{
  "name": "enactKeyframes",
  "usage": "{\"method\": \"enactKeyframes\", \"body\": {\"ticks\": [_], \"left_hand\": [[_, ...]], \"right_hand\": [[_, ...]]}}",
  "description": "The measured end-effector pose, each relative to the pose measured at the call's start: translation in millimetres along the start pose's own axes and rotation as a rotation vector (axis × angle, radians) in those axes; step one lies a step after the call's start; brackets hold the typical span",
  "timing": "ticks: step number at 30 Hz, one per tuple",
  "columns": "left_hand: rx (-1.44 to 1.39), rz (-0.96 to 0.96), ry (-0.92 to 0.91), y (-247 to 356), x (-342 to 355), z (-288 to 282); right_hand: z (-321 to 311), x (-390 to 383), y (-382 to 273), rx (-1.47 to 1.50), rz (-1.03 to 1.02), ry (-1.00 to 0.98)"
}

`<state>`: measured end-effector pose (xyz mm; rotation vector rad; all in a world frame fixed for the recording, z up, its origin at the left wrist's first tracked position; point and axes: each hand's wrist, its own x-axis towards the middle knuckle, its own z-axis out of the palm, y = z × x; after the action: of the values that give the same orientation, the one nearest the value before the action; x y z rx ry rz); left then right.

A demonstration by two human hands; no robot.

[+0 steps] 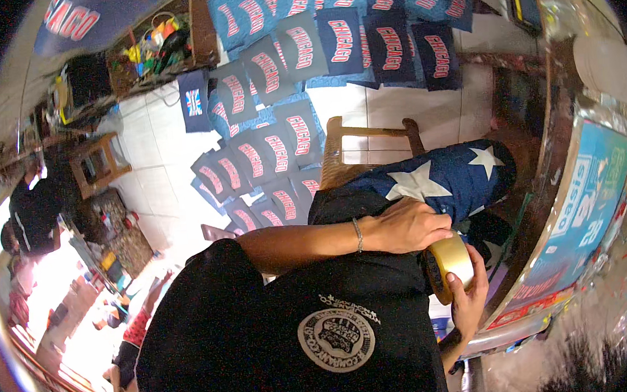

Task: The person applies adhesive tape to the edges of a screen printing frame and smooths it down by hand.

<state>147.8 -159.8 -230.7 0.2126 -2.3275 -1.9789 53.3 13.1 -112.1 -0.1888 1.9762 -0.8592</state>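
My left hand (411, 225) reaches across from the left, its fingers curled closed at the upper edge of a yellowish roll of tape (445, 256); its fingertips are partly hidden. From below, my right hand (465, 298) grips the same roll, thumb on its side and fingers wrapped around it. The roll is tilted in front of my black shirt (285, 309). Just beyond the hands are my dark blue shorts with large white stars (445, 178).
Printed fabric pieces (273, 147) cover much of the tiled floor (147, 135). A wooden chair (371, 129) stands beyond my legs, a stool (101, 161) and cluttered box (162, 46) leftward. A board with blue poster (580, 212) edges the right. Other people (35, 210) are at left.
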Motion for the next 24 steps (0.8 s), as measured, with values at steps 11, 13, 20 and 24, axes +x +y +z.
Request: {"method": "enactKeyframes", "body": {"ticks": [11, 13, 20, 24], "left_hand": [[-0.001, -0.141, 0.105, -3, -5, -1], [0.018, -0.143, 0.092, -5, -3, -1], [-0.021, -0.151, 0.051, -4, 3, -3], [-0.025, -0.166, 0.045, -2, 5, -6]], "right_hand": [[-5, 22, -18, -0.141, -0.109, -0.048], [-6, 24, -17, -0.163, -0.128, -0.043], [-6, 22, -15, -0.116, -0.104, -0.004], [-7, 23, -10, -0.153, -0.118, 0.012]]}}
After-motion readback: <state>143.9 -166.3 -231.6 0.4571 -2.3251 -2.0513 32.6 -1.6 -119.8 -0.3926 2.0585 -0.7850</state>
